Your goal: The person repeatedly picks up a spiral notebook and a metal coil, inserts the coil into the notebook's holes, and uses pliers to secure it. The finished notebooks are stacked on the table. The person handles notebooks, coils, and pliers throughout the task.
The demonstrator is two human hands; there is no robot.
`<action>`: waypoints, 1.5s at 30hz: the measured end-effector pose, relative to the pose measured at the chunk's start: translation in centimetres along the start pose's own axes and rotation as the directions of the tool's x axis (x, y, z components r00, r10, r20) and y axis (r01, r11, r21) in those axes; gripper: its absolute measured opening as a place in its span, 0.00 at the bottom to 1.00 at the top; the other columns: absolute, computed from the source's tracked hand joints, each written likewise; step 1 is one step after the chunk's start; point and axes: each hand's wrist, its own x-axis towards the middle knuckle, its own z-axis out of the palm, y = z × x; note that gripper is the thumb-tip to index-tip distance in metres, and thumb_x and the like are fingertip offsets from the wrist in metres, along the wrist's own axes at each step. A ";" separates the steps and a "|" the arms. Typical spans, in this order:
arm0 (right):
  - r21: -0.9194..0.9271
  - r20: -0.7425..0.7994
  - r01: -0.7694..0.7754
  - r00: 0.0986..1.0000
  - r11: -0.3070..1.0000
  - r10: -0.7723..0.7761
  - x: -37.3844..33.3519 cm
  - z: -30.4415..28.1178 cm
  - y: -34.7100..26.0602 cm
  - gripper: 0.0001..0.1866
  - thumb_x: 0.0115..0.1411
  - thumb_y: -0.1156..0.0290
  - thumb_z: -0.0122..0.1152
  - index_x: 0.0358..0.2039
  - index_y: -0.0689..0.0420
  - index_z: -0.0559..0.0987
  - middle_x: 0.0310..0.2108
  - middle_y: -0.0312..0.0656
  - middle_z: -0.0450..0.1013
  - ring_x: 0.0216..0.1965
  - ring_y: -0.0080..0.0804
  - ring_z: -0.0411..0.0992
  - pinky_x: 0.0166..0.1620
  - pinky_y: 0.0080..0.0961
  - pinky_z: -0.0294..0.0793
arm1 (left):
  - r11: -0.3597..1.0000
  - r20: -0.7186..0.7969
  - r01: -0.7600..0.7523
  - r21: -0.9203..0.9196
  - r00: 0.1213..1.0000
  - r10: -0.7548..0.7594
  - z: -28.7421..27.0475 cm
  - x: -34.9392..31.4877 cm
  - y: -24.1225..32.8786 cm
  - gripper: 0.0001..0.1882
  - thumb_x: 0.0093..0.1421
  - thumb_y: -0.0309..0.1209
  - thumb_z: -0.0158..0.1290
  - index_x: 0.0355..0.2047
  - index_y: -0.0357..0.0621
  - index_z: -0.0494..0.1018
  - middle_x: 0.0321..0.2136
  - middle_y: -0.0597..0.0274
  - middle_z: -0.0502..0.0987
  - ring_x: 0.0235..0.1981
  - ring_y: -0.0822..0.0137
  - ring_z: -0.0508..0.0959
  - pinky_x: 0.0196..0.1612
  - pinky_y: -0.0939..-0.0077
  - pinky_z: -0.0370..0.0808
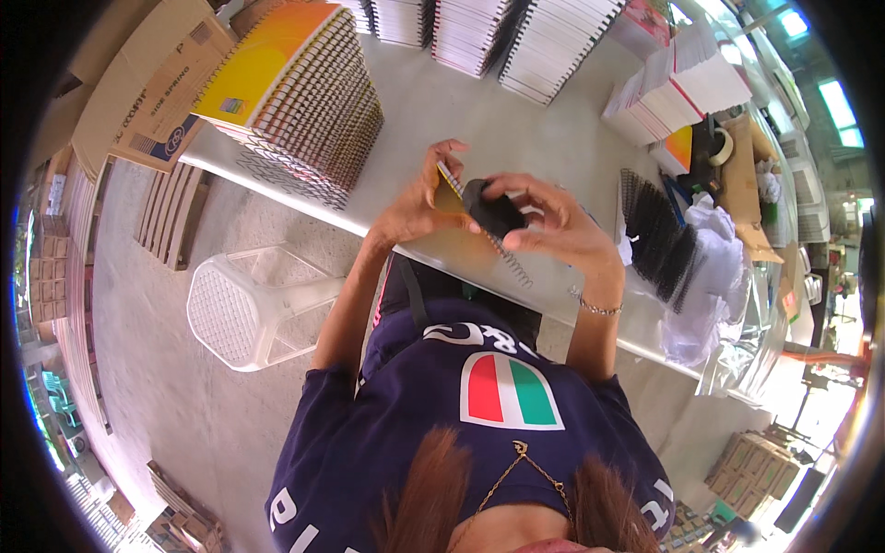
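Note:
My left hand (419, 205) is closed around a thin notebook with a yellow cover (449, 196), held edge-up above the front of the table. A wire spiral coil (516, 265) runs along the notebook's edge, and its loose end sticks out toward the lower right. In my right hand (564, 226), a dark black lump (496, 212) is gripped between curved fingers and thumb. It sits against the coiled edge; what it is made of I cannot make out. A bracelet circles my right wrist.
A tall stack of spiral-bound yellow notebooks (313, 111) stands on the table (572, 138) at the left, beside a cardboard box (157, 106). More stacks line the far side. Loose black coils (656, 240) and crumpled white plastic (705, 295) lie right. A white stool (226, 313) stands left.

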 end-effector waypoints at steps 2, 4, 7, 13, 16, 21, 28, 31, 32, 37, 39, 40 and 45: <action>-0.021 -0.052 -0.012 0.999 1.000 0.011 0.5 0.3 -0.2 0.25 0.54 0.65 0.74 0.52 0.56 0.78 0.54 0.36 0.70 0.54 0.28 0.70 0.54 0.27 0.71 | 1.000 0.003 -0.020 -0.018 1.000 0.020 0.1 -0.1 -0.2 0.59 0.36 0.38 0.77 0.63 0.45 0.51 0.38 0.65 0.60 0.45 0.67 0.64 0.49 0.73 0.64; -0.086 -0.086 0.005 0.996 0.996 -0.012 1.1 0.2 -0.3 0.26 0.54 0.65 0.74 0.52 0.57 0.77 0.53 0.36 0.71 0.54 0.27 0.69 0.54 0.27 0.71 | 0.997 0.035 -0.081 0.012 0.996 0.080 0.0 0.2 -1.0 0.58 0.38 0.38 0.77 0.63 0.45 0.51 0.38 0.64 0.61 0.45 0.67 0.65 0.50 0.73 0.64; -0.311 -0.221 -0.033 0.975 0.950 -0.038 2.4 -0.6 2.0 0.30 0.53 0.63 0.75 0.54 0.57 0.75 0.53 0.41 0.72 0.55 0.32 0.70 0.55 0.30 0.71 | 0.998 0.035 -0.051 0.024 0.998 0.051 0.3 0.0 -0.4 0.51 0.44 0.37 0.74 0.62 0.44 0.53 0.39 0.63 0.62 0.45 0.67 0.65 0.52 0.73 0.63; -0.671 -0.578 -0.104 0.694 0.734 -0.429 -0.1 -4.3 7.3 0.33 0.52 0.60 0.74 0.58 0.53 0.73 0.56 0.50 0.70 0.60 0.50 0.64 0.62 0.42 0.62 | 0.989 -0.226 -0.129 0.067 0.964 0.141 3.4 -0.4 -1.6 0.25 0.64 0.32 0.58 0.56 0.43 0.59 0.43 0.61 0.64 0.45 0.69 0.65 0.53 0.76 0.64; -0.694 -0.680 -0.439 0.661 0.570 -0.319 -3.9 -3.4 8.3 0.33 0.54 0.60 0.72 0.60 0.49 0.71 0.58 0.51 0.66 0.62 0.52 0.61 0.63 0.46 0.59 | 0.993 -0.309 -0.085 -0.076 0.949 0.057 4.9 -1.3 -1.5 0.19 0.69 0.32 0.52 0.55 0.42 0.60 0.43 0.62 0.65 0.45 0.71 0.66 0.52 0.77 0.64; -0.685 -0.715 -0.537 0.624 0.492 -0.315 -7.0 0.2 10.2 0.32 0.56 0.66 0.67 0.61 0.50 0.69 0.59 0.51 0.64 0.58 0.53 0.60 0.62 0.49 0.57 | 0.988 -0.356 -0.055 -0.143 0.934 0.001 5.0 -1.9 -0.8 0.15 0.70 0.35 0.50 0.51 0.39 0.65 0.41 0.61 0.69 0.43 0.69 0.69 0.49 0.76 0.67; -0.639 -0.683 -0.138 0.555 0.757 -0.475 -5.7 6.3 7.2 0.32 0.51 0.72 0.68 0.58 0.56 0.72 0.51 0.50 0.69 0.53 0.50 0.64 0.57 0.43 0.66 | 0.970 -0.403 -0.074 0.233 0.900 0.166 4.6 -2.4 0.8 0.11 0.65 0.30 0.55 0.44 0.35 0.74 0.38 0.54 0.78 0.39 0.62 0.79 0.44 0.71 0.74; -0.686 -0.570 -0.045 0.654 0.726 -0.497 -3.9 7.6 6.0 0.30 0.49 0.73 0.69 0.55 0.55 0.74 0.50 0.49 0.69 0.50 0.47 0.67 0.55 0.43 0.69 | 0.975 -0.399 -0.050 0.216 0.907 0.135 4.7 -2.4 1.1 0.11 0.63 0.27 0.58 0.44 0.36 0.76 0.39 0.53 0.81 0.39 0.61 0.82 0.44 0.71 0.76; -0.702 -0.529 -0.024 0.686 0.711 -0.500 -3.5 7.9 5.9 0.30 0.48 0.73 0.70 0.54 0.55 0.75 0.50 0.48 0.69 0.49 0.47 0.68 0.54 0.43 0.69 | 0.980 -0.402 -0.018 0.199 0.910 0.099 4.7 -2.5 1.1 0.11 0.62 0.26 0.59 0.44 0.36 0.76 0.39 0.53 0.82 0.39 0.62 0.82 0.44 0.71 0.76; -0.741 -0.463 -0.009 0.731 0.671 -0.502 -1.9 8.9 6.3 0.30 0.49 0.68 0.70 0.55 0.52 0.76 0.51 0.47 0.69 0.49 0.46 0.71 0.53 0.43 0.70 | 0.990 -0.392 0.023 0.141 0.919 0.034 4.4 -2.6 1.5 0.11 0.61 0.20 0.55 0.45 0.36 0.78 0.39 0.55 0.84 0.40 0.63 0.84 0.45 0.73 0.78; -0.778 -0.438 -0.003 0.719 0.628 -0.539 -1.5 8.9 6.3 0.31 0.48 0.71 0.71 0.56 0.51 0.76 0.49 0.47 0.70 0.49 0.46 0.71 0.50 0.39 0.73 | 0.991 -0.392 0.021 0.131 0.919 0.033 4.3 -2.6 1.3 0.13 0.60 0.18 0.53 0.45 0.36 0.78 0.40 0.54 0.84 0.41 0.63 0.84 0.46 0.73 0.78; -0.796 -0.426 -0.002 0.713 0.606 -0.557 -1.3 8.8 6.3 0.32 0.47 0.72 0.72 0.56 0.51 0.76 0.48 0.47 0.70 0.50 0.46 0.71 0.49 0.37 0.74 | 0.989 -0.393 0.025 0.143 0.919 0.034 4.3 -2.7 1.2 0.14 0.59 0.17 0.52 0.45 0.36 0.77 0.40 0.54 0.84 0.42 0.63 0.84 0.46 0.73 0.78; -0.760 -0.442 0.030 0.708 0.649 -0.550 -1.1 9.3 6.8 0.31 0.50 0.74 0.70 0.56 0.52 0.75 0.46 0.48 0.72 0.44 0.46 0.75 0.44 0.35 0.77 | 0.978 -0.397 0.039 0.205 0.917 0.047 4.3 -2.8 1.4 0.16 0.57 0.15 0.50 0.46 0.35 0.77 0.41 0.53 0.83 0.42 0.62 0.84 0.46 0.72 0.79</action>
